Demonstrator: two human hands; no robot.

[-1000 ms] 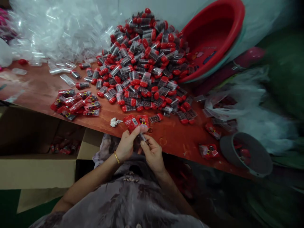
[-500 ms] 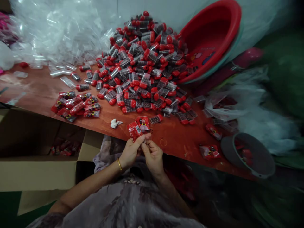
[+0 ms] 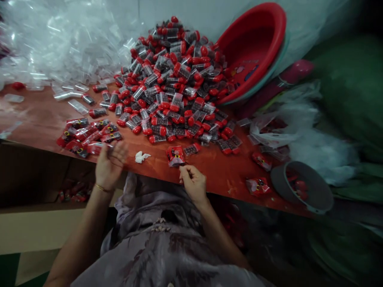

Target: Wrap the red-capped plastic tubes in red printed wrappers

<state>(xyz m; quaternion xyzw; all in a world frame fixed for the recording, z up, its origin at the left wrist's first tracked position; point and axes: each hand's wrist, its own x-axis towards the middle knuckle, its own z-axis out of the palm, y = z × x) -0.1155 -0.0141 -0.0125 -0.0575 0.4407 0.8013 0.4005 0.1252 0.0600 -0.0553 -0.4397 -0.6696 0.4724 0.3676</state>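
My left hand (image 3: 111, 165) is open, fingers apart, beside a small pile of red printed packets (image 3: 78, 132). One red packet (image 3: 97, 148) lies right at its fingertips. My right hand (image 3: 194, 183) is closed in a pinch at the table's front edge; whatever sits between its fingertips is too small to make out. Just beyond those fingertips lies another red packet (image 3: 175, 156) with a cartoon print. Near it is a clear tube with a red cap and dark contents (image 3: 192, 149). A crumpled white scrap (image 3: 141, 157) rests between my hands.
A large heap of red-capped clear tubes (image 3: 167, 79) fills the table's middle, against a tilted red basin (image 3: 275, 24). Empty clear tubes and plastic (image 3: 74, 44) pile up at the left. A grey bowl (image 3: 278, 185) stands at the right edge; an open carton (image 3: 38, 231) sits below left.
My hands were together over two red packets. The left hand has moved left to the pile and opened, and one packet now lies there. The right hand stays near the other packet.
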